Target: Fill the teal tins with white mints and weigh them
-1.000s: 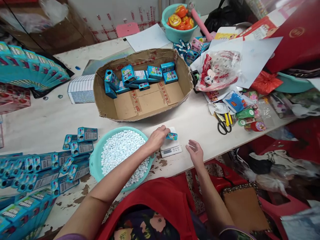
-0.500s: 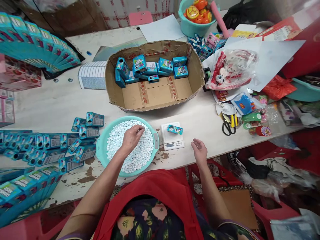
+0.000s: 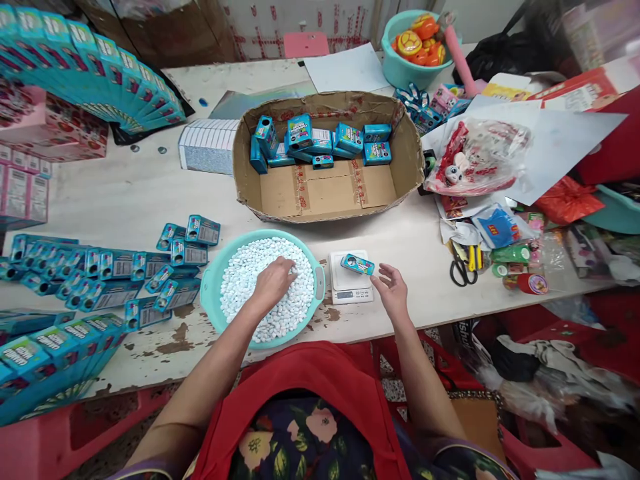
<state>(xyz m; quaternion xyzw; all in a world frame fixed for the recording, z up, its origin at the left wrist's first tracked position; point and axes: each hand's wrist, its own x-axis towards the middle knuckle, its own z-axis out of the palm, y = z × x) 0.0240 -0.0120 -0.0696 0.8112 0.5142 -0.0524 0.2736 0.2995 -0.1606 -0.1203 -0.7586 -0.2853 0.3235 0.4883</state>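
Observation:
My left hand rests in a teal basin full of small white pellets, with its fingers curled into the pile. My right hand hovers open just right of a small white scale. A small blue box lies on the scale's plate, close to my right fingertips.
A cardboard tray behind holds several blue boxes. More blue boxes lie left of the basin and fan out at far left. Scissors, bags and papers clutter the right. A teal bowl of toys stands at the back.
My left hand left the blue box on the scale and moved left into the pellets. My right hand moved up close to the scale. The camera view shifted leftward.

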